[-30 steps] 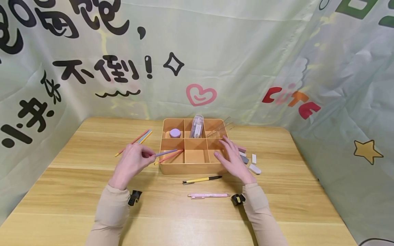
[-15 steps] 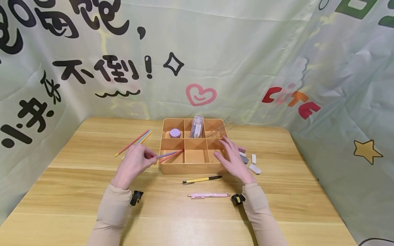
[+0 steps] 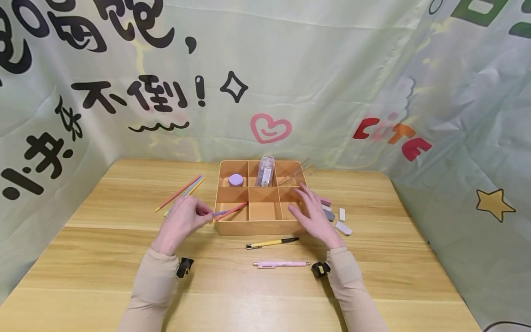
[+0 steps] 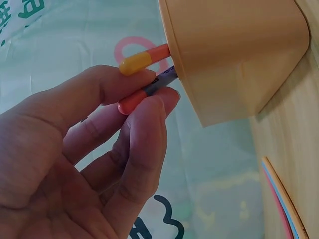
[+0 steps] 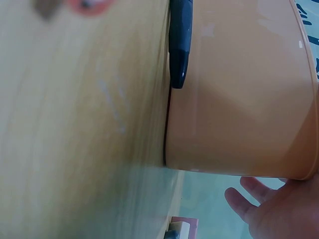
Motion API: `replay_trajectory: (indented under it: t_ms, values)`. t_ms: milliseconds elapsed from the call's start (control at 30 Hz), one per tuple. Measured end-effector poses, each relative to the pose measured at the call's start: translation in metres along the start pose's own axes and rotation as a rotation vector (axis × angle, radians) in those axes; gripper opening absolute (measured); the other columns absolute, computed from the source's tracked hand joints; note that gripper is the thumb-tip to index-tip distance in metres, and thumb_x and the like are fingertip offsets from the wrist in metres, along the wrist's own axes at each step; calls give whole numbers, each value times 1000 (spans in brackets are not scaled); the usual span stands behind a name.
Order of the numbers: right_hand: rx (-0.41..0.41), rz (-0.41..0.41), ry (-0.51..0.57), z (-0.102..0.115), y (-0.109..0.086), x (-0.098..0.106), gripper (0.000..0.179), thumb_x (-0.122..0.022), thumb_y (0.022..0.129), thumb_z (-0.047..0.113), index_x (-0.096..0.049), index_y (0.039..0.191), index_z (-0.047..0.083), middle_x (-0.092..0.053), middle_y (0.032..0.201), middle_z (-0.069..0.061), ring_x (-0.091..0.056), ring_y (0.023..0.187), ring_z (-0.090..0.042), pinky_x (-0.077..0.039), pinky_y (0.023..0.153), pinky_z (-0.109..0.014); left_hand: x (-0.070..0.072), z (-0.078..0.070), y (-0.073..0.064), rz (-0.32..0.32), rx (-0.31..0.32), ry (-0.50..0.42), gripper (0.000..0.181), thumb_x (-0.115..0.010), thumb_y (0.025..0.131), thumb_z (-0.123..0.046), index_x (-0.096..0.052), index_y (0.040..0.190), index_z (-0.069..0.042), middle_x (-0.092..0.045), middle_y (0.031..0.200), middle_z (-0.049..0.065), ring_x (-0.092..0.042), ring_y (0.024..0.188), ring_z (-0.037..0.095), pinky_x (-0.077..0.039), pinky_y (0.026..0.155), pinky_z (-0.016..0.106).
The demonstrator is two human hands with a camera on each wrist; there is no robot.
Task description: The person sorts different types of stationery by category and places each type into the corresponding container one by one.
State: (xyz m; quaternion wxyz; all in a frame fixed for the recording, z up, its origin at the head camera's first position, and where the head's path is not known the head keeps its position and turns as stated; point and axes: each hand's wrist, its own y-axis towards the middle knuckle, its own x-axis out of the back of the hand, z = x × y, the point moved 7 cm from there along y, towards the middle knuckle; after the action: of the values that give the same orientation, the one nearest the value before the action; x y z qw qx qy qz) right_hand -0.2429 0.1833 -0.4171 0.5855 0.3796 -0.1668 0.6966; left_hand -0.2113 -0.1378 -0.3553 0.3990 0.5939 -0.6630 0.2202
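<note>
Worktop [image 3: 249, 299]: wood. On it, toward the far edge, a six-compartment tray [image 3: 259, 228]. Right hand [image 3: 314, 216] at the tray's right side, fingers loosely spread, gripping nothing; rim contact can't be told. Left hand [image 3: 184, 221] at the front-left corner, fingers narrow, pinching a purple stick [image 4: 167, 76] near its red-tipped end; the rest reaches over the left rim toward the front-left compartment. My read: held so near the end, it could pivot or slip and drop outside. A red stick [image 3: 235, 209] crosses it, yellow end jutting past the rim beside the fingers; a knock might tip that out. In the way: left wall, red stick. Around: clear case [image 3: 266, 170], back middle; loose sticks [image 3: 176, 193], left; yellow pen [image 3: 269, 243] and pink pen [image 3: 282, 264], in front; purple round thing [image 3: 236, 180], back left; small blocks [image 3: 343, 228], right.
</note>
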Motion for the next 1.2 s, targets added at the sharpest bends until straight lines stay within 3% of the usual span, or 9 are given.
replay_trajectory:
  t_ms: [633, 1000, 1200]
  values:
    - [2, -1, -10, -1, 0, 0, 61, -56, 102, 37, -39, 154, 10, -18, 169, -16, -14, 155, -44, -17, 119, -72, -6, 1, 0, 45, 17, -12, 14, -72, 84, -13, -81, 74, -11, -70, 61, -3, -52, 54, 7, -39, 51, 20]
    - [1, 0, -4, 1, 0, 0, 61, -57, 101, 37, -40, 153, 10, -18, 169, -16, -13, 156, -41, -14, 120, -71, -9, 1, -1, 82, 17, -23, 32, -66, 86, -12, -65, 54, -18, -66, 55, -8, -49, 51, 6, -29, 47, 21]
    - [0, -1, -9, -1, 0, -1, 61, -56, 102, 38, -40, 154, 11, -18, 169, -16, -13, 155, -42, -16, 119, -73, -8, 4, 0, 99, 44, -39, 27, -63, 90, -13, -76, 66, -13, -70, 59, -5, -59, 55, 6, -37, 49, 21]
